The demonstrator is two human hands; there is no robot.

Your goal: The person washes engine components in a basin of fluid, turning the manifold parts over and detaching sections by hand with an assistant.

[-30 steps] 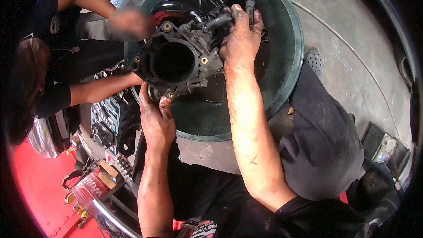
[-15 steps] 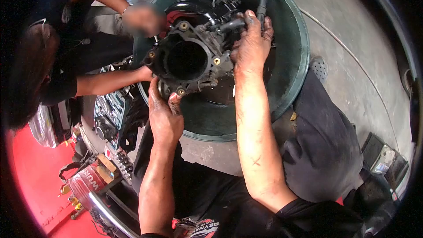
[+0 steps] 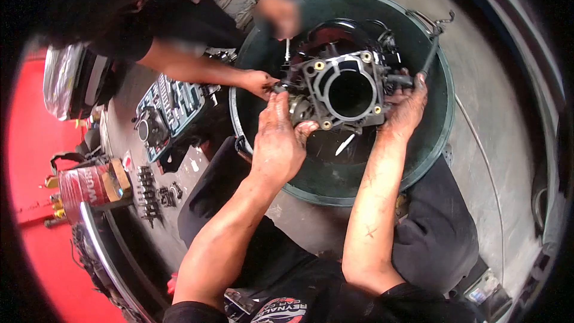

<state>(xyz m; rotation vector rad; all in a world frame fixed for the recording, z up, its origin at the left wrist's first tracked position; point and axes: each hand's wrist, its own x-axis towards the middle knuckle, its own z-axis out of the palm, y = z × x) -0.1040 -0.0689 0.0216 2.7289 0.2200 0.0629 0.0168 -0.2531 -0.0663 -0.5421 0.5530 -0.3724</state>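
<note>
A black engine part like an intake manifold (image 3: 323, 93), with a round bore and brass inserts at its flange corners, is held over a green tub (image 3: 317, 194). On its left side, my left hand (image 3: 278, 143) grips it, thumb by the lower flange corner, fingers beside a round metal fitting (image 3: 301, 107). My right hand (image 3: 406, 107) wraps round its right side by a black hose stub (image 3: 399, 80); some of those fingers are hidden. A co-worker's hand (image 3: 260, 82) touches the left end. Their other hand (image 3: 279, 17) holds a thin metal-shafted tool (image 3: 287, 51) against the part.
A white marker-like stick (image 3: 345, 145) shows in the tub under the part. A black rod or hose (image 3: 431, 54) leans over the right rim. At left lie an open tool case (image 3: 170, 110), a camshaft-like part (image 3: 146, 194) and a red bucket (image 3: 84, 190). A cable (image 3: 487, 167) runs along the floor at right.
The view has shifted, so the tub and part appear farther right and lower. The flange now looks squarer to me. Both my hands keep their hold, and the co-worker's tool shaft shows more clearly.
</note>
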